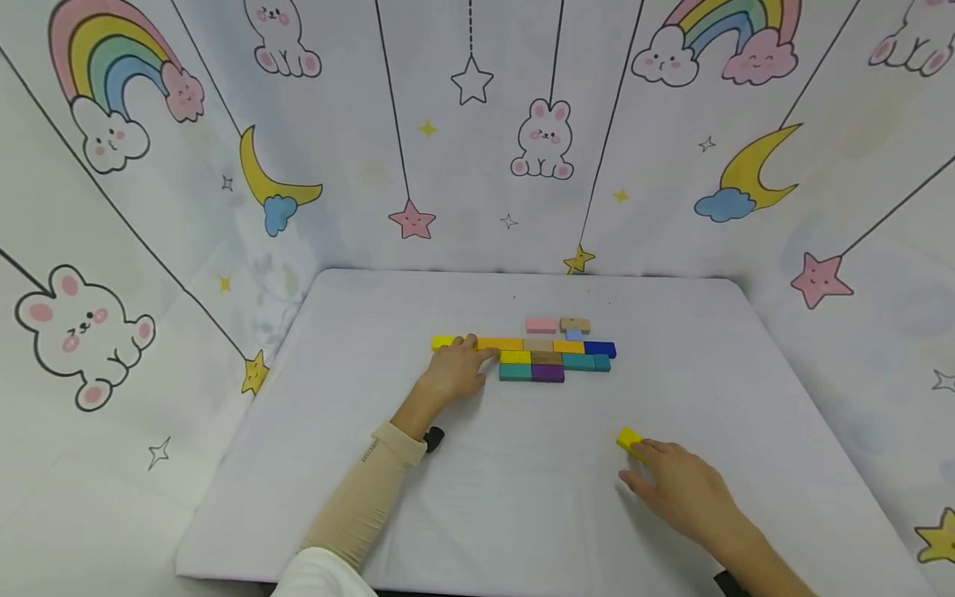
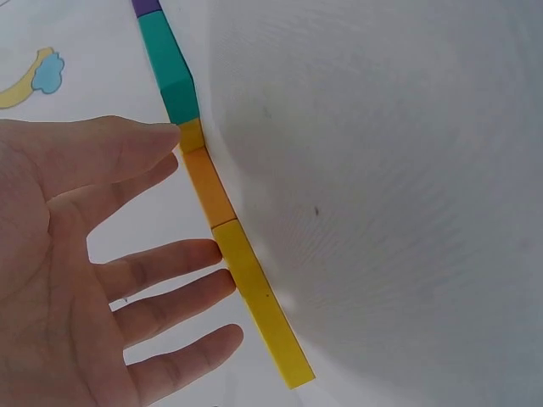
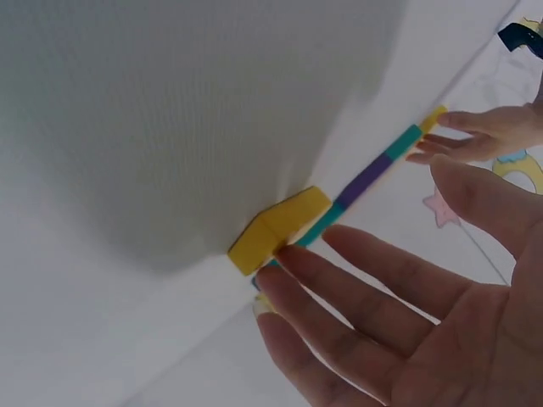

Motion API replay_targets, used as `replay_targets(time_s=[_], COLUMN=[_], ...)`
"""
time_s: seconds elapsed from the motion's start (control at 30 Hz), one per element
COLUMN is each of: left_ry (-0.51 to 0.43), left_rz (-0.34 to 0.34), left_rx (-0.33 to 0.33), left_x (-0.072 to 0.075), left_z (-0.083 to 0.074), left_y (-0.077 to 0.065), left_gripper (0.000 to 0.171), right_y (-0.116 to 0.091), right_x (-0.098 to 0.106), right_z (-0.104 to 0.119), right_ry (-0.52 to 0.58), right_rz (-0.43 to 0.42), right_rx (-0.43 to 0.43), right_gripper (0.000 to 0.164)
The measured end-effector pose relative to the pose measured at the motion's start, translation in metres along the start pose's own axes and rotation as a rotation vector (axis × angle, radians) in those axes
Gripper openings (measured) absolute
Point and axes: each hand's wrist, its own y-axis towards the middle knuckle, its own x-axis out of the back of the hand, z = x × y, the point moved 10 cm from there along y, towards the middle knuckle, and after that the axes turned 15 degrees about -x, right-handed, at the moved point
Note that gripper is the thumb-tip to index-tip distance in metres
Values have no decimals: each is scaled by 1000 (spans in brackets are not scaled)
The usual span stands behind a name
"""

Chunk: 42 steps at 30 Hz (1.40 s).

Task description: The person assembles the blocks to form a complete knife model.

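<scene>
Here, right hand (image 1: 682, 489) palm-down, touching yellow block (image 1: 627, 438)

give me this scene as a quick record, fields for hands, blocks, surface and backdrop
left grip: fingers touching the end yellow block
right grip: fingertips at the lone yellow block, thumb apart
block cluster: flat, several colours
nearest in cluster: teal block, purple block
farthest: pink block, tan block
surface: white cloth
backdrop: white, cartoon print
</scene>
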Motion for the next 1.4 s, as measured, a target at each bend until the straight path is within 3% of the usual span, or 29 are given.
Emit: replay_targets(time_s=[0.17,0.4,0.7,0.87,1.4], left_ry=[-10,-12,-5,-13,-4], left_rz=[2,3,2,-2,10], left_rx=[9,12,6,3,5], left_x=[-1,-1,-1,-1,-2], left_z=[2,3,2,4,4], left_y=[-1,-1,-1,-2,-1], left_gripper=[51,51,53,54,52], right_y=[-1,-2,-4,-3,-6], right_x=[-3,-10,-13,-20,-12], right_z=[6,14,28,36,40], right_ry=[2,-85,-126,-206,-235], right_rz=[-18,11,-47,-67,-183], right_rx=[-6,-48,-40,-39,0], right_gripper=[54,66,67,75,67])
